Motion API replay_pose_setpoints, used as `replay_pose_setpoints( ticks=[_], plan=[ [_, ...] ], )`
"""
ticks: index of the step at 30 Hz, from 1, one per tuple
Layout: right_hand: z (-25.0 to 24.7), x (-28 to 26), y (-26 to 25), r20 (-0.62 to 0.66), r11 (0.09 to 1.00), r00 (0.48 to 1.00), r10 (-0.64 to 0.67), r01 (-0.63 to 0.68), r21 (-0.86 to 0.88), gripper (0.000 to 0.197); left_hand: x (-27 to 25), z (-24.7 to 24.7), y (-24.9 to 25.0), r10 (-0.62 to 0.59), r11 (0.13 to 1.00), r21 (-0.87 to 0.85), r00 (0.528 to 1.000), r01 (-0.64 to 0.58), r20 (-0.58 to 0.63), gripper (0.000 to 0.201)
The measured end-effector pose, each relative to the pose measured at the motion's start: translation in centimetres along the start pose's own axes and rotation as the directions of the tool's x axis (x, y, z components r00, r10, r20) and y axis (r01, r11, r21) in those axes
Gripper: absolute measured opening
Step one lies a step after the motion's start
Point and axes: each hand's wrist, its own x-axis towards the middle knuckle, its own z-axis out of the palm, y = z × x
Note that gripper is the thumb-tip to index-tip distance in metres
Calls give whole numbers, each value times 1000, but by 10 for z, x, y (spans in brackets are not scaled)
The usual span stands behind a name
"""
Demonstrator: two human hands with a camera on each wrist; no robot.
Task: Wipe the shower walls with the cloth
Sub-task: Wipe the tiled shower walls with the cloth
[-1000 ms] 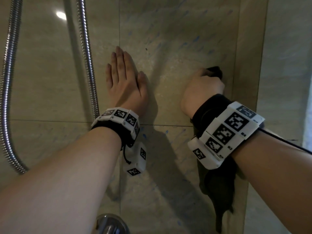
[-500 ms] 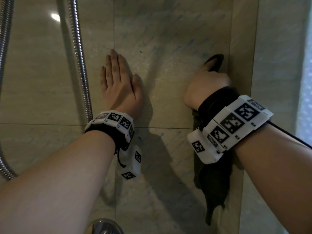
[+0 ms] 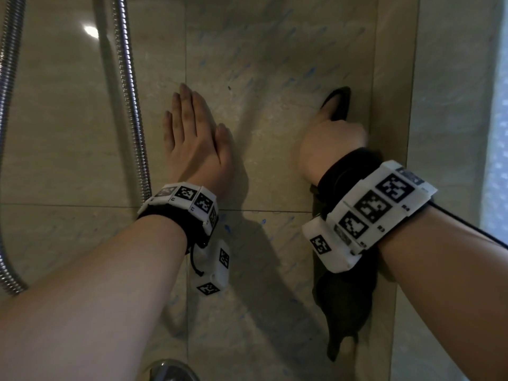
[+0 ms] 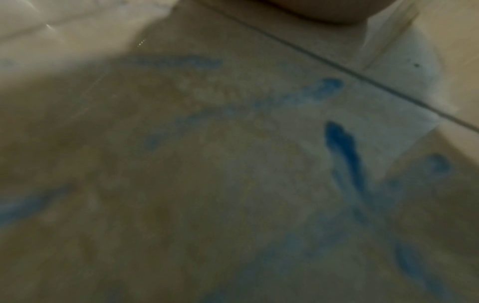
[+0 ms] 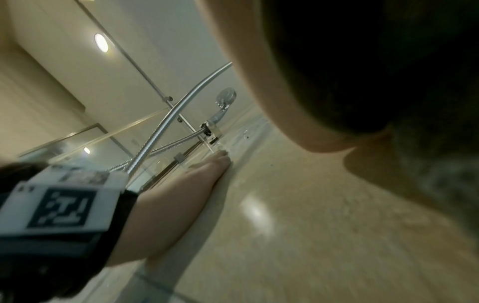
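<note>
So the dark cloth (image 3: 343, 303) is pressed flat on the shower wall (image 3: 275, 64), right next to the vertical tile seam near the corner. It's stretched out long and narrow, its long axis running straight up and down the wall. The top tip (image 3: 339, 101) pokes out above the right hand (image 3: 330, 144), and the bottom tail hangs well below the wrist, tapering to a point.

The right hand is curled around the cloth, holding it against the tile. The left hand (image 3: 195, 141) is off to the left of the cloth, well apart from it, fingers straight and together, palm flat on the wall, holding nothing.

The metal shower hose (image 3: 129, 100) hangs just left of the left hand. Faint blue smears (image 4: 342, 151) are streaked across the tile between the hands and below them.
</note>
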Motion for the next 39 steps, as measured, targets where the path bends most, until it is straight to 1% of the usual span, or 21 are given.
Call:
replay_pose_setpoints(
  ticks=[4, 6, 12, 15, 16, 19, 22, 26, 28, 39],
  plan=[
    [-13, 6, 9, 10, 998, 998, 58, -57, -35, 85, 0, -1, 0, 1, 1000, -2, 1000, -1, 2, 62],
    [-13, 7, 14, 2, 997, 998, 63, -63, -48, 84, 0, -2, 1, -3, 1000, -4, 1000, 3, 4, 62],
    [-4, -3, 10, 57, 995, 996, 63, -58, -78, 72, 0, -1, 1, -3, 1000, -14, 1000, 3, -1, 62],
    [-2, -6, 9, 73, 998, 996, 54, -52, -23, 58, 0, 0, 1, -6, 1000, -17, 1000, 6, -15, 62],
    [-1, -8, 9, 80, 999, 996, 50, -51, 6, 56, 0, 0, 1, -7, 1000, -17, 1000, 6, -14, 62],
    [2, -13, 1, 80, 997, 996, 43, -47, 59, 64, 0, 0, 1, -5, 1000, -16, 1000, 5, 0, 62],
    [10, -17, -11, 58, 996, 998, 6, -11, 85, 65, 0, 0, 1, -7, 1000, -19, 1000, 6, -8, 62],
    [13, -17, -21, 32, 997, 997, -69, 68, 20, 77, 0, 0, 1, -10, 1000, -16, 1000, 10, -2, 62],
    [11, -13, -20, 29, 996, 996, -84, 84, -8, 79, 0, -1, 1, -9, 1000, -9, 1000, 9, 12, 62],
    [-6, 0, -8, 12, 999, 999, -35, 35, -5, 81, 0, -1, 1, -4, 1000, -15, 1000, 4, 9, 62]
  ],
)
